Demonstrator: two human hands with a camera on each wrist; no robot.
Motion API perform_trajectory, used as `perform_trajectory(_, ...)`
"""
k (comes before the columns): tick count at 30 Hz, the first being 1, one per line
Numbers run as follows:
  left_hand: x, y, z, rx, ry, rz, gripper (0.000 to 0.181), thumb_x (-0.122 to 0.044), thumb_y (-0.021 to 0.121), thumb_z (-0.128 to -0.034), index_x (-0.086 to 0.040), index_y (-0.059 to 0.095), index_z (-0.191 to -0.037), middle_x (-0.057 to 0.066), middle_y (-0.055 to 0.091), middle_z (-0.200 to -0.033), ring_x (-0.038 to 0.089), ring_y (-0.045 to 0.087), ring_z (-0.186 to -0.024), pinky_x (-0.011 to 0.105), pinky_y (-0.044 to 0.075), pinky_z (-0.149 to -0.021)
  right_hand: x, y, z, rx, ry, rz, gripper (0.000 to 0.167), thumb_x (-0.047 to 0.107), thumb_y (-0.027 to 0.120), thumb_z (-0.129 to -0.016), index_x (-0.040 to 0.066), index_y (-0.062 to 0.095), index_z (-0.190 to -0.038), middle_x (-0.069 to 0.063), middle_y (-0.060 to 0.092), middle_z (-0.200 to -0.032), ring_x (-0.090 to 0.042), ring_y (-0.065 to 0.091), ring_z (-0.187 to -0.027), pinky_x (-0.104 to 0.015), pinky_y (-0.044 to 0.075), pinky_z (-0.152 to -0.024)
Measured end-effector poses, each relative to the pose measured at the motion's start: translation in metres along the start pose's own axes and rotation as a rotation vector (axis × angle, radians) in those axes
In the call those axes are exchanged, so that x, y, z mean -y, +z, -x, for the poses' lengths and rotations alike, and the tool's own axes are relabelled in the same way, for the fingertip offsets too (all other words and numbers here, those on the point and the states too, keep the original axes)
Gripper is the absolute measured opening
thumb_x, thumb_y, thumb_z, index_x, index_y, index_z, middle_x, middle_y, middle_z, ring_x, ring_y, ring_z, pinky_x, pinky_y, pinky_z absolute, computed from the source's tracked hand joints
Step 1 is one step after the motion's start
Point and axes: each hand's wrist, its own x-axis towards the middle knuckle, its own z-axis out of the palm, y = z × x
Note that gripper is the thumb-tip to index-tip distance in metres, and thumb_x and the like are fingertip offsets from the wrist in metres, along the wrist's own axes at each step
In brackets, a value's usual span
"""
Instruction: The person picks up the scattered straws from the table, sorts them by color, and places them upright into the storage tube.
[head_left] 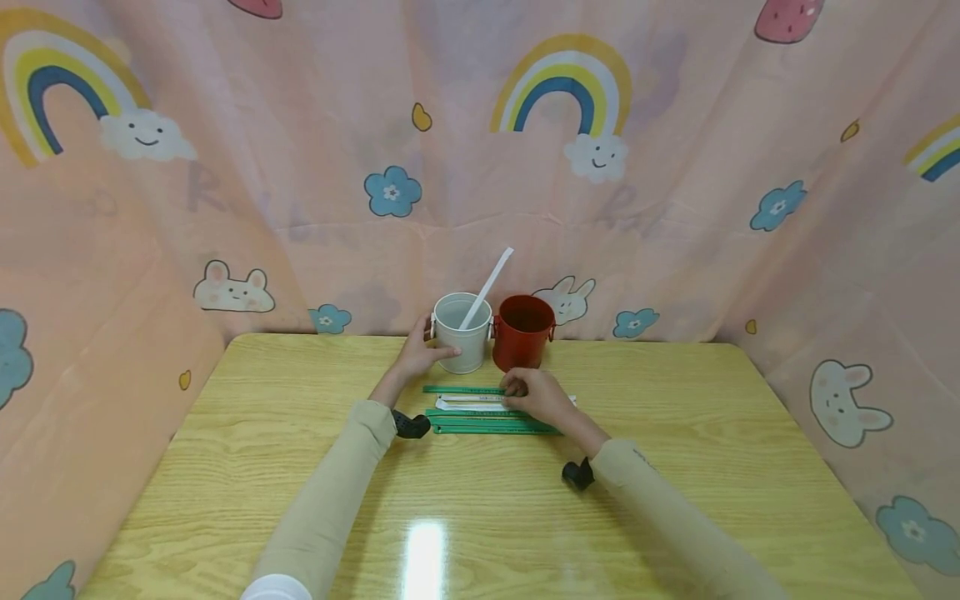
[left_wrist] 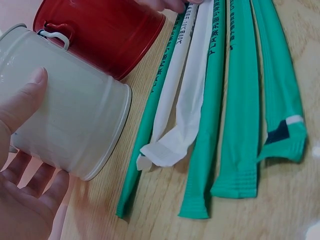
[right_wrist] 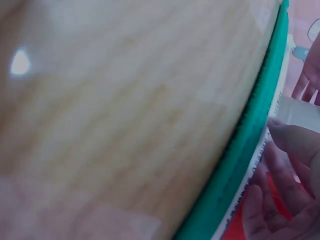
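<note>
My left hand (head_left: 420, 352) grips the white bucket (head_left: 467, 350) by its side, thumb on the front wall and fingers beneath it in the left wrist view (left_wrist: 30, 145). One white straw (head_left: 487, 287) leans upright inside that bucket. Green and white wrapped straws (left_wrist: 240, 125) lie side by side on the table before the buckets. Over their right part is my right hand (head_left: 536, 393), its fingers bent down at the straws. In the right wrist view its thumb and fingers (right_wrist: 295, 145) are beside a white straw (right_wrist: 245, 187); whether they pinch it cannot be made out.
A red bucket (head_left: 522, 342) stands right beside the white one, near the back edge of the wooden table (head_left: 675, 400). Behind them hangs a pink patterned curtain (head_left: 322, 208). Dark wrist devices (head_left: 412, 426) sit under both wrists.
</note>
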Motion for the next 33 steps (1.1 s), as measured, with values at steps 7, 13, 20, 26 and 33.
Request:
perform_trajectory(7,0.0,0.0,0.001,0.006,0.0,0.001,0.082,-0.008,0.074,-0.0836,-0.009,0.025,-0.149,0.015,0.03,-0.153,0.038,0.032,-0.139,0.052,0.03,-0.115,0.004,-0.004,-0.003,0.123,0.028,-0.028,0.017,0.006,0.071,-0.085,0.007,0.07,-0.102,-0.004,0.071,-0.092,-0.014,0.063,-0.084,-0.032,0.055,-0.083)
perform_trajectory(13,0.001,0.0,0.0,0.005,0.005,0.007,0.082,-0.007,0.074,-0.0828,-0.01,0.026,-0.149,0.015,0.031,-0.153,0.038,0.032,-0.139,0.051,0.03,-0.115,0.007,-0.006,-0.003,0.174,0.008,-0.006,0.018,0.006,0.069,-0.087,0.007,0.07,-0.105,-0.003,0.07,-0.094,-0.014,0.061,-0.084,-0.033,0.055,-0.085)
perform_trajectory(20,0.001,-0.001,0.0,0.007,0.002,-0.002,0.084,-0.008,0.075,-0.0824,-0.009,0.025,-0.149,0.016,0.029,-0.154,0.038,0.031,-0.14,0.051,0.029,-0.115,0.008,-0.01,-0.002,0.238,-0.083,0.09,0.018,0.007,0.064,-0.091,0.007,0.072,-0.107,-0.005,0.072,-0.102,-0.018,0.063,-0.094,-0.038,0.053,-0.091)
perform_trajectory(26,0.001,-0.001,-0.001,0.006,-0.005,-0.011,0.083,-0.009,0.074,-0.083,-0.009,0.024,-0.149,0.015,0.03,-0.154,0.038,0.031,-0.139,0.051,0.03,-0.115,0.009,-0.013,-0.002,0.25,-0.121,0.14,0.019,0.007,0.062,-0.092,0.005,0.072,-0.108,-0.007,0.072,-0.104,-0.021,0.063,-0.096,-0.039,0.053,-0.091)
perform_trajectory(33,0.001,-0.001,-0.001,0.006,-0.001,-0.005,0.082,-0.008,0.074,-0.0833,-0.008,0.024,-0.149,0.016,0.03,-0.153,0.039,0.032,-0.138,0.052,0.031,-0.114,0.011,-0.02,-0.002,0.221,-0.142,0.08,0.018,0.006,0.06,-0.093,0.003,0.07,-0.107,-0.007,0.069,-0.1,-0.019,0.06,-0.092,-0.035,0.053,-0.086)
